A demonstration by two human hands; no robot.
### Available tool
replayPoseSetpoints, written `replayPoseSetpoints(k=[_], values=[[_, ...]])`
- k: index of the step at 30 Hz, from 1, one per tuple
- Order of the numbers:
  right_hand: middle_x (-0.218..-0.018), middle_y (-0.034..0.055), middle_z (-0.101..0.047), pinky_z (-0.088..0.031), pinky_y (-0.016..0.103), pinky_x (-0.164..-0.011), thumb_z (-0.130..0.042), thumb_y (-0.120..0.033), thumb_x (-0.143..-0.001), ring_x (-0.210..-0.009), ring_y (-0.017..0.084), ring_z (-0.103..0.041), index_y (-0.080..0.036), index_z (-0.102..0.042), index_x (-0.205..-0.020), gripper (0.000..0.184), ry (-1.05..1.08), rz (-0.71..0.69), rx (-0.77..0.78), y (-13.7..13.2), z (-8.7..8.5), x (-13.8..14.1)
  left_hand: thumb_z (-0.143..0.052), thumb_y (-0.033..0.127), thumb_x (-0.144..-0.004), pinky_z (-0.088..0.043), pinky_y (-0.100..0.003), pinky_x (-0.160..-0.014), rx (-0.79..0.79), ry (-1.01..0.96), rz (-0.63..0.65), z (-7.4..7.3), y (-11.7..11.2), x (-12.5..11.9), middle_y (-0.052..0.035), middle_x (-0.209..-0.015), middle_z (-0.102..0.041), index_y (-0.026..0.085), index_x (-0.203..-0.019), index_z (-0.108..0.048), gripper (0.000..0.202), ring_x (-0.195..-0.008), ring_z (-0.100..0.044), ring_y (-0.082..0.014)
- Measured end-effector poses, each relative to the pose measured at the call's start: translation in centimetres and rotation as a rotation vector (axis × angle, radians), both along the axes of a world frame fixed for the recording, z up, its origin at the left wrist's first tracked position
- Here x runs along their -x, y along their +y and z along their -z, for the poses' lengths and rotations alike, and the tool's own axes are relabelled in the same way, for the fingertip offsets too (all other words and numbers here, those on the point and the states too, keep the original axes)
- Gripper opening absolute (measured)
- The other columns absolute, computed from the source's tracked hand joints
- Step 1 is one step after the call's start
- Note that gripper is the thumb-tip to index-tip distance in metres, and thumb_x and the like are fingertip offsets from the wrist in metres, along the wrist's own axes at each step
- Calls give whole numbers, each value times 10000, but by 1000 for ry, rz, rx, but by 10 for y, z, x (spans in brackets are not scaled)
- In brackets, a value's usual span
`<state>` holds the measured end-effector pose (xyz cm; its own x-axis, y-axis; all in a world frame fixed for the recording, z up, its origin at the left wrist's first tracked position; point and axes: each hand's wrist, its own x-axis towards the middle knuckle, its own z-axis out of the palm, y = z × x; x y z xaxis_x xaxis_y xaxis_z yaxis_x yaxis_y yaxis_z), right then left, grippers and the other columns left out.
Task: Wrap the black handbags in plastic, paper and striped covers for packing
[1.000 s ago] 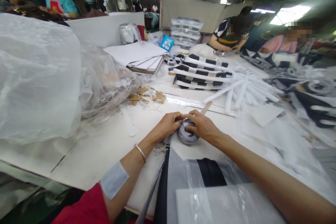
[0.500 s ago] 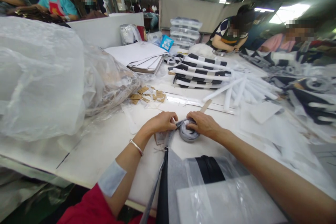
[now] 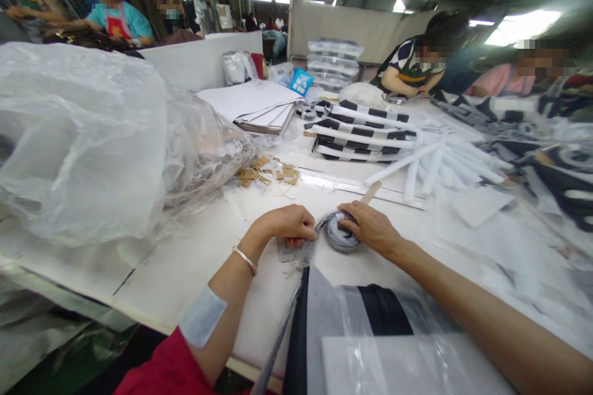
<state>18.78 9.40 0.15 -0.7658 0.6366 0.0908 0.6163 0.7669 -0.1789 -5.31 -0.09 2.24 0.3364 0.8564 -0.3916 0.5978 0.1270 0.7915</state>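
Note:
A grey strap wound into a flat coil [image 3: 341,239] lies on the white table. My right hand [image 3: 370,225] grips the coil's right side, fingers curled over its rim. My left hand [image 3: 293,222] is closed in a pinch on the strap [image 3: 309,248], just left of the coil; its fingertips are partly hidden. A small tag [image 3: 288,253] sits beneath the left hand. Toward me the strap runs to a black and grey bag [image 3: 319,308], covered in part by clear plastic and a white sheet [image 3: 380,364].
A big clear plastic bag [image 3: 83,148] bulges at left. Brown tags [image 3: 269,171] lie beyond my hands, near stacked striped black-and-white pieces [image 3: 365,129] and white strips [image 3: 430,166]. White sheets [image 3: 250,99] are piled behind. A co-worker [image 3: 414,65] leans over the far side.
My left hand has slid slightly nearer along the strap, its fingers more tightly closed. My right hand stays on the coil. The whole view has shifted a little.

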Motion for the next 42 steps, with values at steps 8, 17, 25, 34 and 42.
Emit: replayPoseSetpoints(k=[8, 17, 25, 34, 42], values=[[-968, 55, -658, -413, 273, -708, -581, -344, -917, -881, 202, -612, -204, -604, -999, 163, -15, -13, -34, -15, -9, 12, -637, 569, -764, -441, -273, -715, -525, 310, -285, 5, 5, -31, -15, -970, -675, 238, -1017, -639, 417, -872, -628, -198], [-878, 26, -728, -477, 261, -688, -457, -354, -959, -787, 176, -660, -205, -708, -962, 292, -51, 260, 152, 34, -35, -8, -554, 299, -834, -446, -303, -746, -533, 596, -286, 17, 6, -58, -32, -999, -647, 247, -977, -609, 162, -963, -606, -213], [-1090, 108, -685, -463, 310, -851, -502, -26, -866, -1043, 240, -617, -186, -680, -1075, 318, -343, 120, -105, 66, -28, -28, -543, 301, -835, -457, -304, -748, -528, 598, -299, 21, 9, -58, -30, -1006, -655, 244, -965, -610, 157, -950, -618, -208], [-936, 164, -696, -475, 368, -789, -449, -87, -929, -948, 288, -642, -131, -677, -887, 235, -253, 173, -208, 72, -11, -22, -549, 280, -839, -458, -282, -785, -547, 587, -308, 17, 6, -59, -27, -998, -669, 236, -976, -637, 168, -968, -628, -194], [-906, 56, -732, -563, 340, -779, -552, -314, -915, -826, 206, -700, -180, -646, -974, 174, 566, 247, 100, 18, -55, -26, -546, 293, -861, -469, -293, -791, -554, 575, -306, 17, 5, -59, -47, -999, -662, 230, -986, -654, 177, -951, -630, -205]])
